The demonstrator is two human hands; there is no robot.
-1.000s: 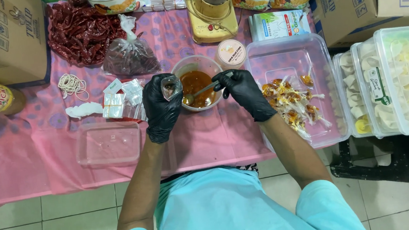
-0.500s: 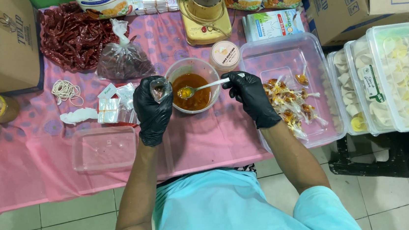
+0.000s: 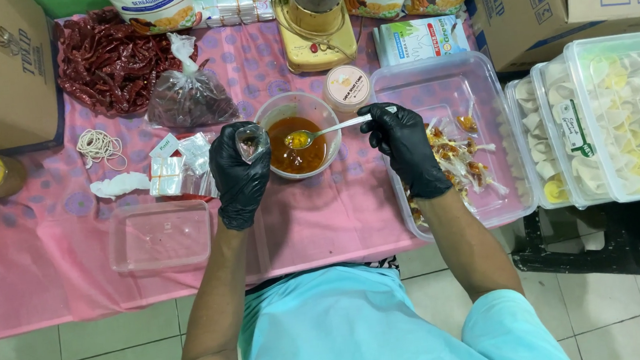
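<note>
My left hand (image 3: 239, 175), in a black glove, holds a small clear plastic bag (image 3: 252, 141) open at its top, just left of a bowl (image 3: 292, 109) of orange-red chili sauce. In my right hand (image 3: 403, 143), also black-gloved, is a metal spoon (image 3: 322, 132); its bowl is full of sauce and hovers over the bowl, close to the bag's mouth. Both hands are above a pink tablecloth (image 3: 41, 258).
A large clear tray (image 3: 435, 85) at right holds several tied sauce packets (image 3: 461, 156). An empty clear tub (image 3: 159, 236) sits front left. Small bags (image 3: 180, 169), rubber bands (image 3: 98, 145), dried chilies (image 3: 105, 64), a blender (image 3: 318, 22), boxes and dumpling tubs (image 3: 623, 115) surround the area.
The spoon came up out of the sauce, loaded, and now sits level near the bag. My left hand with the bag stayed beside the bowl.
</note>
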